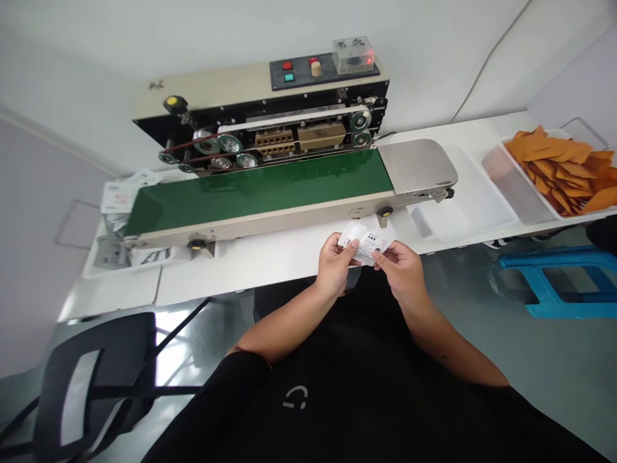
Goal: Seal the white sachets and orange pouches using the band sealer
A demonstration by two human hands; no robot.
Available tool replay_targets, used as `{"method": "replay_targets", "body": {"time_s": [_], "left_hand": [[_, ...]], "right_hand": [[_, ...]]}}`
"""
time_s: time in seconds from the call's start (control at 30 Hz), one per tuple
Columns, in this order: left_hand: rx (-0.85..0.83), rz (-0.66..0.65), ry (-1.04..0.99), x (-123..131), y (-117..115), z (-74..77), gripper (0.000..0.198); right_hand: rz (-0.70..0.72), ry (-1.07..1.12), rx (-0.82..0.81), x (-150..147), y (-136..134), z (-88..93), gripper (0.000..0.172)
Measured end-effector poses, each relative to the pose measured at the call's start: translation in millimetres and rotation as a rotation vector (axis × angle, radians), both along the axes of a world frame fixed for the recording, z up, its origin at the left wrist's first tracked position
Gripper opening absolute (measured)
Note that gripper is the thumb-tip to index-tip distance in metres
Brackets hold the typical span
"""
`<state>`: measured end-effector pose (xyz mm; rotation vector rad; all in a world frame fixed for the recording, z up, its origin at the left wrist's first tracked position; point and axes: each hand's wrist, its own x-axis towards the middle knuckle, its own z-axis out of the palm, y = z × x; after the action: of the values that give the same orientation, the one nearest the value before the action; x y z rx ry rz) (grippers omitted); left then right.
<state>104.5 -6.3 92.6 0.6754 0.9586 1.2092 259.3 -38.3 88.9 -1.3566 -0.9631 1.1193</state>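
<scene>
"Which way does the printed sachet (365, 244) lie from your hands?"

"Between them, long axis left to right. Your left hand (333, 265) and right hand (398, 271) each pinch one end, equally near, on the near side of the green conveyor belt (255, 193)."

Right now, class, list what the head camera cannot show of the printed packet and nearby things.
Head view:
Printed packet: print too small to read; left hand and right hand cover its ends.
Orange pieces: right edge cuts off the pile.
White packets: green conveyor belt hides part of them.
</scene>
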Motion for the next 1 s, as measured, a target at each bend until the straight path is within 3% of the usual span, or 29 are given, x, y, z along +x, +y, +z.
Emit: {"method": "replay_targets", "body": {"time_s": [0.23, 0.4, 0.5, 0.7, 0.83, 1.0], "left_hand": [[0.015, 0.157, -0.029, -18.6, 6.1, 0.2, 0.050], [-0.005, 0.191, -0.057, -39.5, 9.8, -15.2, 0.051], [-0.038, 0.185, -0.071, -51.9, 10.9, -28.5, 0.053], [-0.087, 0.094, -0.102, -66.9, 16.8, -47.1, 0.055], [-0.097, 0.092, -0.122, -69.1, 22.0, -54.9, 0.055], [-0.107, 0.068, -0.144, -71.3, 24.5, -60.8, 0.054]], "right_hand": [[-0.032, 0.072, 0.049, -6.0, 11.7, 5.6, 0.038], [-0.056, 0.190, 0.079, 14.2, 33.6, 31.6, 0.048], [0.022, 0.163, 0.069, 36.0, 69.4, 58.2, 0.050], [0.006, 0.080, -0.023, 66.7, 167.8, 99.0, 0.018], [-0.020, 0.057, -0.074, 71.4, 210.8, 102.1, 0.016], [-0.002, 0.028, -0.121, 69.7, 233.2, 96.2, 0.018]]}}
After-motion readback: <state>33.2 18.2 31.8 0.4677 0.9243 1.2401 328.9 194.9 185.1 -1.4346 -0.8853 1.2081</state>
